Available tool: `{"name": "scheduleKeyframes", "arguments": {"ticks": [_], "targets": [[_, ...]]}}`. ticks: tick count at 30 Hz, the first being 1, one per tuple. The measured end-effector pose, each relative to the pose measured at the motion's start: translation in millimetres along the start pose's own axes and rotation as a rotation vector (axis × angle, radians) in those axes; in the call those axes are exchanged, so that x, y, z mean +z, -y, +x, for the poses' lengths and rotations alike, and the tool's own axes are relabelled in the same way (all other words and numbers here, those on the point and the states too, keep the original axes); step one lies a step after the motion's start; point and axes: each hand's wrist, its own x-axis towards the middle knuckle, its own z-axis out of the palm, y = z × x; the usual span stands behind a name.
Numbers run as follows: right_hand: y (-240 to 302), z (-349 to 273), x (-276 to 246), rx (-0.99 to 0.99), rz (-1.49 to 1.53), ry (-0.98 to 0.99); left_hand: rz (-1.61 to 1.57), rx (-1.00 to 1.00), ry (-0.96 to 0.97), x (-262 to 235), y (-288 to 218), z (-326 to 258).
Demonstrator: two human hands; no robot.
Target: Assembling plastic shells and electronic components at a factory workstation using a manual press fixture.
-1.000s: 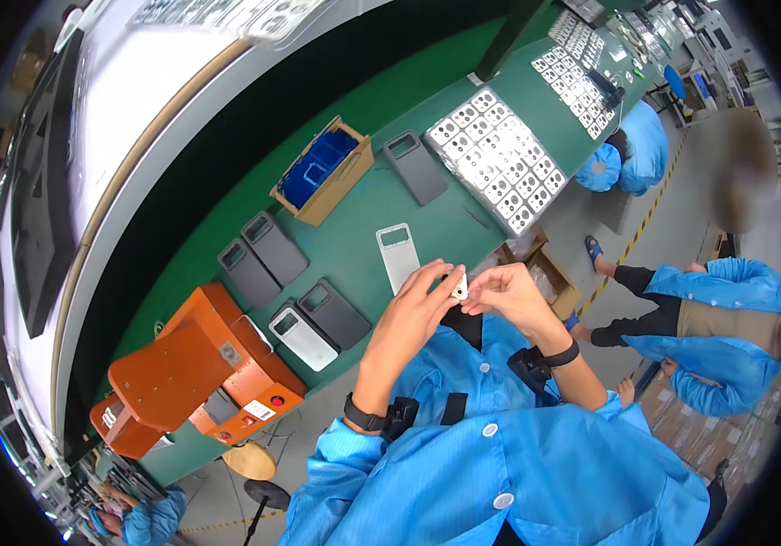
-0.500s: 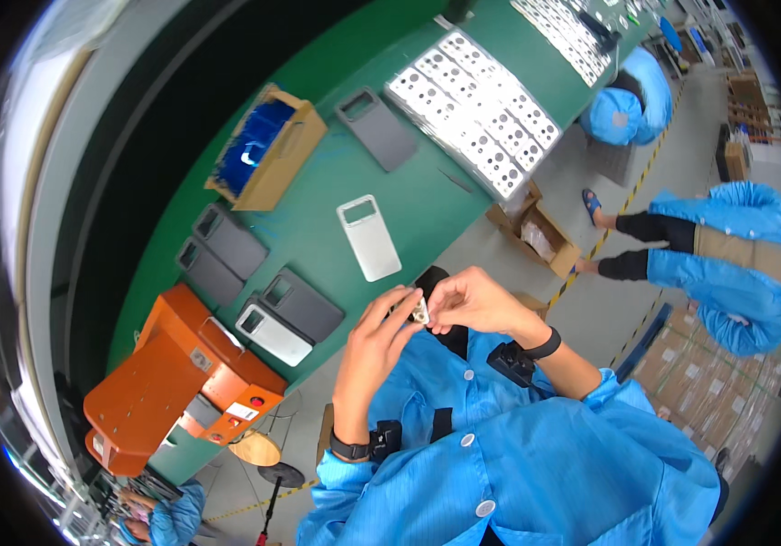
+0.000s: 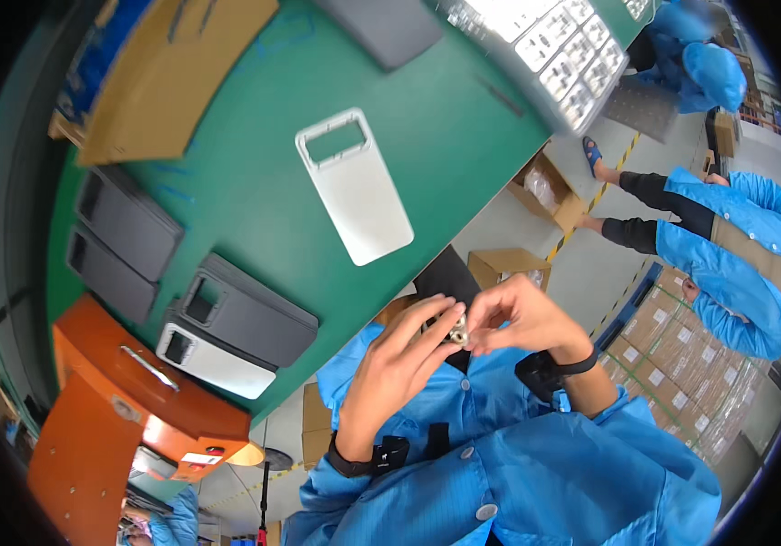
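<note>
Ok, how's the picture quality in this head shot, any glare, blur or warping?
Head view: strong fisheye warp, the green table edge bows and the corners go black; glare washes out the tray of white parts at the top; the left hand and right hand are fairly sharp, but the small part they pinch is too tiny to make out.

I pinch a small metallic part (image 3: pixel 458 335) between the fingertips of my left hand (image 3: pixel 397 369) and my right hand (image 3: pixel 522 318); it is silvery and shiny, too small to make out its exact shape; it sits raised in front of my chest, off the green table's edge, touching fingers on both sides; most of it is hidden by my fingertips, so only a little glinting face shows between them.
</note>
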Motion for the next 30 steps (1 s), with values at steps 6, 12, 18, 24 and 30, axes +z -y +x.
{"name": "scheduleKeyframes", "arguments": {"ticks": [6,12,18,24,30], "targets": [[-10,25,-10,-0.078,-0.133,0.020,-0.017,0.093,-0.048,9,37,2],[-36,40,-9,-0.246,-0.158,0.064,-0.070,0.189,-0.113,15,59,-9],[-52,17,18,-0.386,-0.224,0.047,-0.449,0.169,-0.089,38,56,-46],[-62,-10,46,-0.495,-0.407,0.124,-0.628,0.286,-0.146,50,46,-89],[-58,-36,66,-0.552,-0.590,0.172,-0.767,0.451,-0.373,57,34,-111]]}}
